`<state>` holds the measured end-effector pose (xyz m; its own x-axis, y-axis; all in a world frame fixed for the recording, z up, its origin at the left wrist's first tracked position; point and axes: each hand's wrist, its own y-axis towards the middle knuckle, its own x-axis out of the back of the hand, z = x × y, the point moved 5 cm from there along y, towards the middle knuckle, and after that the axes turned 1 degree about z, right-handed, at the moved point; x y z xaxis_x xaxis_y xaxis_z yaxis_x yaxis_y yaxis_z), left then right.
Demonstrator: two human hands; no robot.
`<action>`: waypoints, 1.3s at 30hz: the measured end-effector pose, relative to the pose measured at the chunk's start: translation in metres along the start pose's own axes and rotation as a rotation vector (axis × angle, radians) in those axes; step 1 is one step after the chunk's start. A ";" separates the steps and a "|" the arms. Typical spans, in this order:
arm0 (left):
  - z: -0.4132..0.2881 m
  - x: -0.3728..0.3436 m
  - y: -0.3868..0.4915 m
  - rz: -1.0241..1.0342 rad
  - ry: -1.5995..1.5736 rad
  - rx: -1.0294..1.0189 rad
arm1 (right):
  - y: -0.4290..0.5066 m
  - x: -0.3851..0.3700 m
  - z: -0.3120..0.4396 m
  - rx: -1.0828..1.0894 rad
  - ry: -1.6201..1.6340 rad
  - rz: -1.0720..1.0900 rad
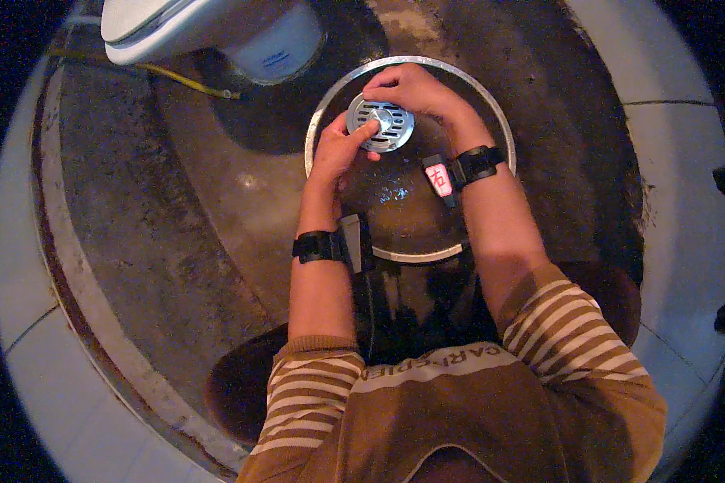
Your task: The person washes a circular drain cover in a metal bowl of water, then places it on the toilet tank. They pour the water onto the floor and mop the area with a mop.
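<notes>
A round slotted metal drain cover [393, 134] is held above a round dark table with a pale metallic rim [420, 258]. My left hand [340, 145] grips it from the left, the thumb pressed on its raised centre and a fingertip showing below its lower edge. At the cover's upper edge, my right hand [408, 90] pinches with thumb and curled fingers. Black straps with small devices sit around both wrists. Beneath the hands, the tabletop shows a bright, wet-looking patch or reflection [393, 190].
A white toilet [217, 36] stands at the upper left. A yellow hose [187, 83] lies on the dark floor near its base. Pale tiled walls [670, 145] curve around both sides. A dark rounded surface [241, 374] shows beside my left sleeve.
</notes>
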<state>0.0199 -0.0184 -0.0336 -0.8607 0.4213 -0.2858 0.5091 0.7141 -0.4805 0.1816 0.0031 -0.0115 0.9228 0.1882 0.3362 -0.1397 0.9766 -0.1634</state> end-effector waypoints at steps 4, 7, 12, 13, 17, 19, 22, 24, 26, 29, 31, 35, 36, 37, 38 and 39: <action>-0.010 0.017 -0.011 0.041 0.050 0.038 | 0.003 0.011 -0.031 -0.251 0.234 0.060; -0.019 0.032 -0.021 0.041 0.078 0.079 | -0.015 0.028 -0.063 -0.472 -0.212 -0.228; -0.024 0.042 -0.017 0.026 -0.196 0.067 | -0.034 -0.017 -0.090 -0.519 -0.076 -0.188; -0.022 0.042 -0.015 0.052 -0.331 0.065 | -0.035 -0.033 -0.092 -0.651 0.332 -0.001; -0.023 0.049 0.000 0.000 -0.529 0.030 | -0.006 -0.015 -0.036 -0.360 0.345 -0.082; -0.020 0.042 0.004 -0.004 -0.569 0.058 | -0.006 -0.021 0.002 -0.130 0.433 -0.161; -0.016 0.022 0.010 -0.037 -0.701 0.047 | -0.009 -0.035 0.031 -0.069 -0.024 -0.429; -0.013 0.017 0.012 -0.157 -0.667 0.035 | -0.015 -0.044 0.032 0.006 -0.066 -0.487; -0.014 0.016 0.012 -0.135 -0.657 -0.053 | -0.012 -0.048 0.010 -0.042 0.143 -0.286; -0.013 0.029 0.008 -0.169 -0.523 -0.079 | -0.029 -0.037 -0.037 -0.280 0.540 -0.157; -0.018 0.040 0.002 -0.165 -0.397 -0.064 | -0.037 -0.027 -0.051 -0.254 0.552 -0.320; -0.019 0.047 0.001 -0.216 -0.167 0.023 | -0.037 -0.027 -0.062 -0.485 0.266 -0.309; -0.023 0.045 0.002 -0.205 -0.124 0.024 | -0.028 -0.029 -0.054 -0.437 0.328 -0.215; -0.025 0.043 0.003 -0.198 -0.083 0.027 | -0.018 -0.023 -0.046 -0.423 0.363 -0.167; -0.030 0.042 0.003 -0.177 0.041 -0.012 | -0.013 -0.015 -0.030 -0.248 0.352 -0.283; -0.030 0.037 0.002 -0.121 0.127 0.015 | -0.008 -0.010 -0.013 -0.079 0.157 -0.305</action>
<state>-0.0109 0.0154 -0.0199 -0.9086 0.4005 -0.1184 0.4006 0.7557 -0.5180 0.1782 -0.0077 -0.0261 0.9626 -0.1353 0.2346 0.1736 0.9732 -0.1510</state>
